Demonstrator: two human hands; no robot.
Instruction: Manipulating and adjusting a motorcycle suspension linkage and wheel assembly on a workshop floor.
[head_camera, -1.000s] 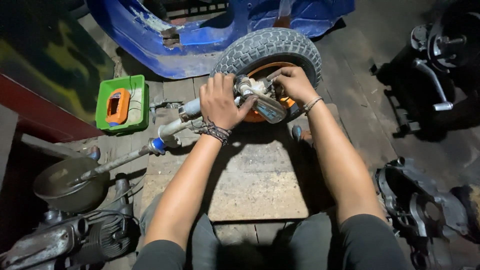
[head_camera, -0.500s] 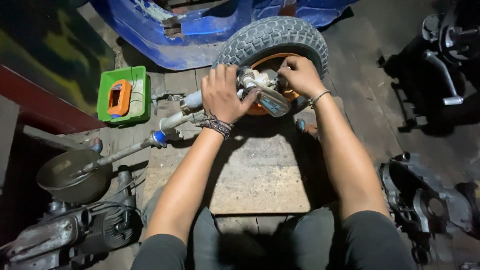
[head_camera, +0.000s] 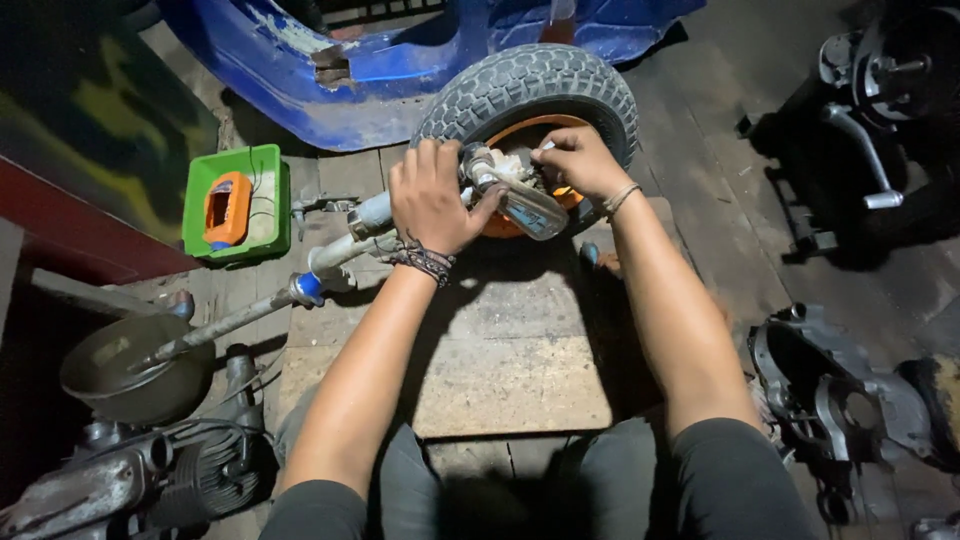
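Observation:
A small grey tyre (head_camera: 530, 85) on an orange rim lies flat in front of me, fixed to a grey metal fork tube (head_camera: 345, 245) that runs down to the left. My left hand (head_camera: 432, 198) grips the top of that tube beside the wheel hub. At the hub my right hand (head_camera: 578, 160) pinches a small part with its fingertips. A pale metal fitting (head_camera: 520, 195) sits between the two hands. Both forearms reach forward over a worn wooden board (head_camera: 500, 370).
A green tray (head_camera: 262, 205) with an orange device stands at the left. A blue vehicle body (head_camera: 330, 70) lies behind the wheel. A dark metal bowl (head_camera: 135, 370) and an engine (head_camera: 120, 480) sit at lower left. Engine casings (head_camera: 850, 400) lie right.
The view has shifted slightly. Both hands stay at the hub; my right hand's fingers have worked in closer to the rim.

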